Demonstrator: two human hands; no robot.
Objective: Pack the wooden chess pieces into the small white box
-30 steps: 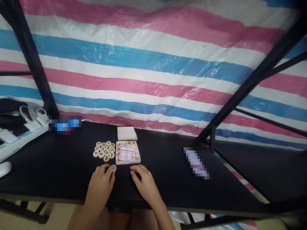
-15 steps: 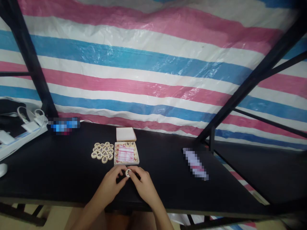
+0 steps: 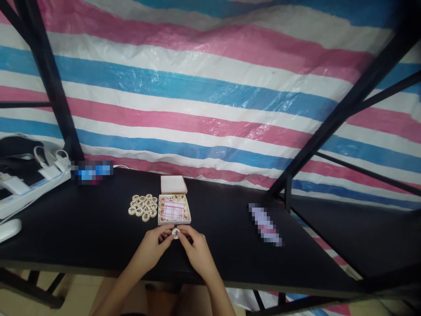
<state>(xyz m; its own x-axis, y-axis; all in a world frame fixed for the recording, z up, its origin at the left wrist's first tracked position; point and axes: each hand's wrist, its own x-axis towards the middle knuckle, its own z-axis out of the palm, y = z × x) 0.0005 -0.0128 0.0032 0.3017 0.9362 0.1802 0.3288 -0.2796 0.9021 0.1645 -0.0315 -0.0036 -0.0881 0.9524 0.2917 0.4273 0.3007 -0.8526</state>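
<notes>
Between the fingertips of both hands is a round Chinese chess piece (image 3: 175,233), its black character facing me. My left hand (image 3: 154,244) pinches it from the left, and my right hand (image 3: 194,245) grips its right side. Just beyond the fingers lies an open white box (image 3: 189,215) of chess pieces, with a folded paper board (image 3: 173,211) printed in pink lines on top of them. A cluster of several chess pieces (image 3: 144,207) with black characters sits flat on the table, left of the box. The box lid (image 3: 173,184) rests behind the box.
The black table (image 3: 82,232) carries a white power strip (image 3: 33,191) with plugs and a white mouse (image 3: 9,230) at left. A blurred blue item (image 3: 92,171) lies at the back left, a blurred pale item (image 3: 265,224) at right. Black metal posts (image 3: 315,145) stand before the striped sheet.
The piece's face has turned more toward me, and my left fingers have closed in against it. The whole view has shifted slightly.
</notes>
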